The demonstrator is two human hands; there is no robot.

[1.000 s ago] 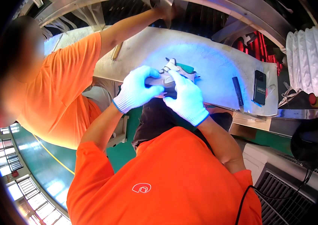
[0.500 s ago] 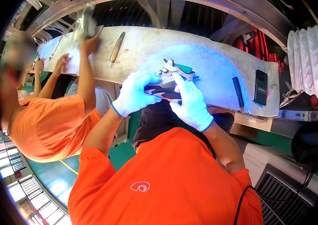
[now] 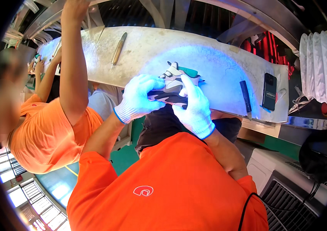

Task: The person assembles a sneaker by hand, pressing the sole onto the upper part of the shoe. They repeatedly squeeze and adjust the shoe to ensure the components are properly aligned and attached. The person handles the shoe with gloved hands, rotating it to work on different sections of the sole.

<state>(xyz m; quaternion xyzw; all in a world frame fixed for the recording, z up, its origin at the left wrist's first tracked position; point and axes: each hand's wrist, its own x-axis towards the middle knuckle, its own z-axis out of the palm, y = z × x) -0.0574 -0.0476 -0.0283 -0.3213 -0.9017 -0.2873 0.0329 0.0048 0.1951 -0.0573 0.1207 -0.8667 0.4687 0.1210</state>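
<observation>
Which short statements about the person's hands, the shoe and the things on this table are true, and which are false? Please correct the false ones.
1. The left hand and the right hand both touch the shoe. True.
2. Both hands are bare. False: they wear white gloves.
3. The pointed tool lies on the table, left of the shoe. True.
4. The black bar lies between the shoe and the phone. True.
5. The phone is white. False: it is black.

Bench [image 3: 219, 75] has passing room between shoe [image 3: 174, 84] and black bar [image 3: 245, 95]; phone [image 3: 270, 90] blocks farther right, tool [image 3: 119, 50] and co-worker's arm [image 3: 73, 69] left.
</observation>
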